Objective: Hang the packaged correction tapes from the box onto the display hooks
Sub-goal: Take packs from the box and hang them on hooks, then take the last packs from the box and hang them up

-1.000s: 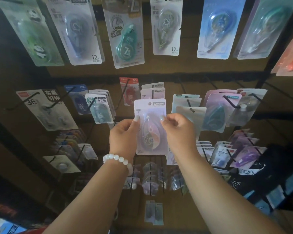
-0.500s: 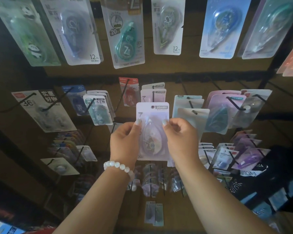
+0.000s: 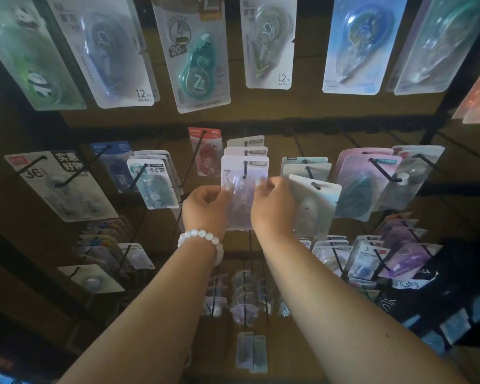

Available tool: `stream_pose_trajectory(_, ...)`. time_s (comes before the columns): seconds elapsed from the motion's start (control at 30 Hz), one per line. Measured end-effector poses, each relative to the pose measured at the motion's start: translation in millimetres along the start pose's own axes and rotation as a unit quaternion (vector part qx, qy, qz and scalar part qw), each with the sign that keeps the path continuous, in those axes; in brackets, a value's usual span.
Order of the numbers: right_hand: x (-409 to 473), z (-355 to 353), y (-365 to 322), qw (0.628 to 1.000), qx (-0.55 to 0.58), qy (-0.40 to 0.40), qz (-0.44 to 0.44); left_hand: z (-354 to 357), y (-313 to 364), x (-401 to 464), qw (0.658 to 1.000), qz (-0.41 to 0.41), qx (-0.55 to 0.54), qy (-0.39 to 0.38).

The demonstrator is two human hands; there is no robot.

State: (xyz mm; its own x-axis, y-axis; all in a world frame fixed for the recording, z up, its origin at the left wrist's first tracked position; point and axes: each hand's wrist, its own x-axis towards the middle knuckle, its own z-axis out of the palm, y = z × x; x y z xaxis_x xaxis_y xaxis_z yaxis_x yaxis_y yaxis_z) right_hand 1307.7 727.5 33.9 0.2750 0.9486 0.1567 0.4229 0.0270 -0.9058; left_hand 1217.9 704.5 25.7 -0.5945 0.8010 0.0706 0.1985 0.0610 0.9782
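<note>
A pale lilac packaged correction tape (image 3: 243,187) hangs in front of me, its top hole threaded on a black display hook (image 3: 245,169). My left hand (image 3: 205,210), with a white bead bracelet on the wrist, pinches the pack's left edge. My right hand (image 3: 272,206) pinches its right edge. Two like packs (image 3: 245,146) sit behind it on the same hook. The box is out of sight.
Rows of other packaged tapes hang all around: large packs (image 3: 197,59) above, teal and purple ones (image 3: 363,184) to the right, a white 36-count pack (image 3: 58,184) at left. Bare black hooks (image 3: 297,145) jut out. Lower hooks (image 3: 244,295) hold clear packs.
Both hands pushed the lilac pack up and back toward the board; its hole now sits on the hook, in line with the packs behind.
</note>
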Motion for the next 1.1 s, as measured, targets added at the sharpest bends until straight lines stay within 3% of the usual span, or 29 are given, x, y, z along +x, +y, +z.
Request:
stream_pose_trajectory(0.37, 14.5, 2.3, -2.6, 0.997, -0.038, -0.058, 0.014, 15.8, -5.3, 21.1, 0.998, -0.044, -0.053, 0.009)
stream_pose_trajectory(0.63, -12.9, 2.7, 24.1, 0.993, -0.055, -0.102, -0.020, 9.3, -19.0, 4.9, 0.999, -0.036, -0.030, 0.025)
stream_pose_trajectory(0.77, -42.2, -5.3, 47.2, 0.988, -0.061, -0.114, -0.081, -3.2, -30.5, -16.0, 0.998, -0.041, -0.016, 0.052)
stream_pose_trajectory(0.93, -83.3, -25.0, 94.6, 0.979, -0.026, -0.137, -0.146, -24.8, -72.7, -53.7, 0.998, -0.058, 0.003, 0.023)
stream_pose_trajectory(1.1, -101.8, -32.6, 162.0, 0.966, -0.094, -0.215, -0.107, -38.1, -152.5, -86.4, 0.987, -0.139, 0.078, -0.015)
